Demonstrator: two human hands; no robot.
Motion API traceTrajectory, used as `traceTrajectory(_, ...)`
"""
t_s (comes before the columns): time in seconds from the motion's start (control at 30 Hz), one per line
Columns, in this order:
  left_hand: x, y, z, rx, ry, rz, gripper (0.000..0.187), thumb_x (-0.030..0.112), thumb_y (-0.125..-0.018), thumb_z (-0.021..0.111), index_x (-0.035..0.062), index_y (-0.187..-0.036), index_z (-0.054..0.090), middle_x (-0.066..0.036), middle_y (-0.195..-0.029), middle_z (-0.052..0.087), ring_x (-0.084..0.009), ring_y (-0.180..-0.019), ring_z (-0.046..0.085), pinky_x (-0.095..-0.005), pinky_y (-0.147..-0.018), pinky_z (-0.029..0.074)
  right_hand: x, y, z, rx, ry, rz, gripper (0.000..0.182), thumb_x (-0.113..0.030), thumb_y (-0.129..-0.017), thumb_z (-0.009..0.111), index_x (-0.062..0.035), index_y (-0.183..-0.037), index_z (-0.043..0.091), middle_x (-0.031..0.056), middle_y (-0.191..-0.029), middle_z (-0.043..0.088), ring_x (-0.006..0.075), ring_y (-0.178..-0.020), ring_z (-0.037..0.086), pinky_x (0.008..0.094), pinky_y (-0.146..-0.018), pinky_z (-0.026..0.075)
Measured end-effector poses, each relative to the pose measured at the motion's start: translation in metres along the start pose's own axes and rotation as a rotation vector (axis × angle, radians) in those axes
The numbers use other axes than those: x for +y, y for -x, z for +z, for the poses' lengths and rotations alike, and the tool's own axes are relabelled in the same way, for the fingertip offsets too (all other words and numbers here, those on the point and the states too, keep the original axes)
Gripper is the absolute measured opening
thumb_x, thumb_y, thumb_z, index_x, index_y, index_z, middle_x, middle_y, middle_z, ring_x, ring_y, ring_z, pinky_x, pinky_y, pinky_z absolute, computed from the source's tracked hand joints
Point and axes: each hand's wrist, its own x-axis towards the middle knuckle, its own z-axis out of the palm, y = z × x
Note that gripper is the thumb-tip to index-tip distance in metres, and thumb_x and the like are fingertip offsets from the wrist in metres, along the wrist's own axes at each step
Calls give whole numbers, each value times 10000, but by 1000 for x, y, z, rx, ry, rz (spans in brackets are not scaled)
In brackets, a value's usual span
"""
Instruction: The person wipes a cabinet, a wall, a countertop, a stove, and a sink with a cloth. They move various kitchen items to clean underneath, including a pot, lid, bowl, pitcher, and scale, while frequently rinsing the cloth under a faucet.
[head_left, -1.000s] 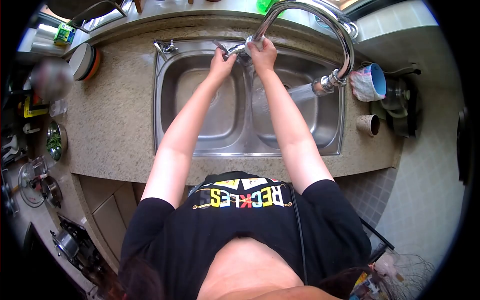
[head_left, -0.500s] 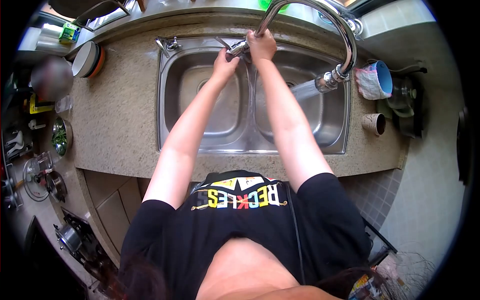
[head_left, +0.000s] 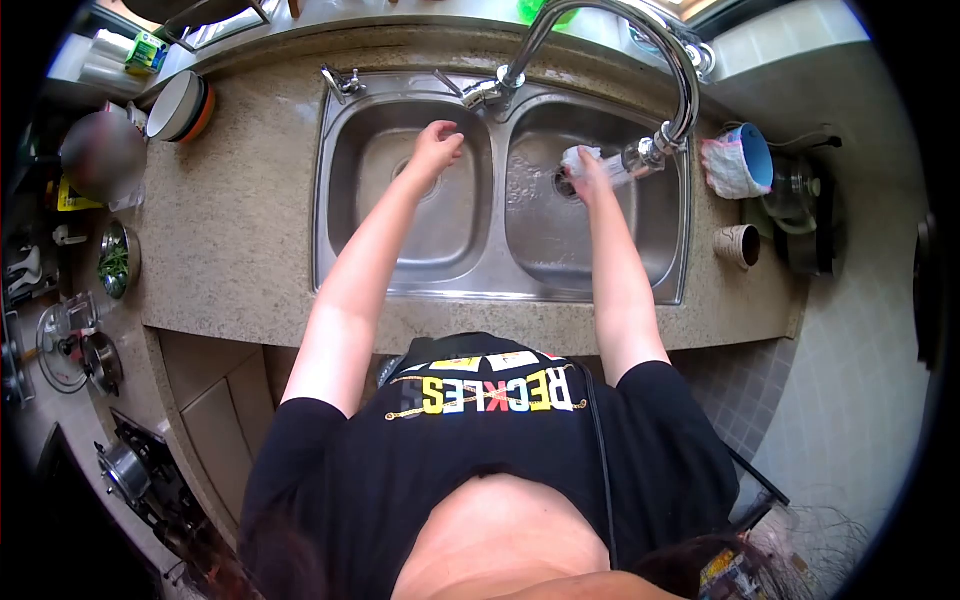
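Note:
My left hand (head_left: pixel 436 148) hovers above the left sink basin (head_left: pixel 365 220), fingers loosely bent and apart, holding nothing. Under the running water (head_left: pixel 625 168) in the right basin (head_left: pixel 560 245) is my right hand (head_left: pixel 590 180). Water splashes white over its fingers, which look spread with no object visible in them. The stream comes from the spray head (head_left: pixel 650 152) of a tall chrome faucet (head_left: pixel 690 75). At the faucet's base, its lever handle (head_left: pixel 447 82) points to the left, with neither hand on it.
A small chrome tap (head_left: pixel 343 84) stands at the sink's back left corner. Stacked bowls (head_left: pixel 180 108) sit on the left counter. To the right are a blue container with a cloth (head_left: pixel 738 165) and a brown cup (head_left: pixel 737 246). A metal bowl of greens (head_left: pixel 118 262) stands far left.
Both hands have left the faucet base. My right hand has moved right and toward me into the stream; my left has drawn back slightly over the left basin.

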Motion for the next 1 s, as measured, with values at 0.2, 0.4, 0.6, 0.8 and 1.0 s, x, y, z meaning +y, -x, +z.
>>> traceTrajectory(0.2,-21,20,12,-125,45,-97,345,187,-852,571,17,-1148,522,-73,-940,597,-138,-761,597,-260,-630,487,12,29,43,-297,-163,96,325,-68,-913,462,-6,-1228,409,155,-1172,510,276,-1011,556,434,-876,462)
traceTrajectory(0.4,-63,56,8,-185,-58,-192,320,167,-862,520,51,-1160,529,-58,-959,608,-127,-809,595,-241,-694,484,10,-12,140,109,102,-371,378,-130,-803,669,-20,-1109,476,133,-1058,523,209,-820,563,343,-663,495)
traceTrajectory(0.6,-84,68,-2,-179,-28,-317,308,172,-864,517,54,-1149,532,-54,-958,607,-128,-815,590,-249,-691,482,45,0,181,465,654,-788,53,-53,-794,577,-5,-774,590,160,-914,551,336,-835,545,397,-743,436)
traceTrajectory(0.8,-84,58,25,-195,-85,-303,296,156,-872,500,52,-1146,547,-53,-952,610,-130,-819,592,-259,-700,482,64,39,154,-119,1063,-1040,51,-57,-726,623,-35,-764,596,162,-939,534,358,-833,568,430,-702,465)
traceTrajectory(1.0,-97,69,20,-191,-87,-277,308,154,-852,507,32,-1132,548,-72,-926,615,-136,-783,588,-258,-658,475,27,17,160,17,956,-972,51,-101,-708,639,-77,-733,601,156,-922,526,362,-763,565,455,-676,473)
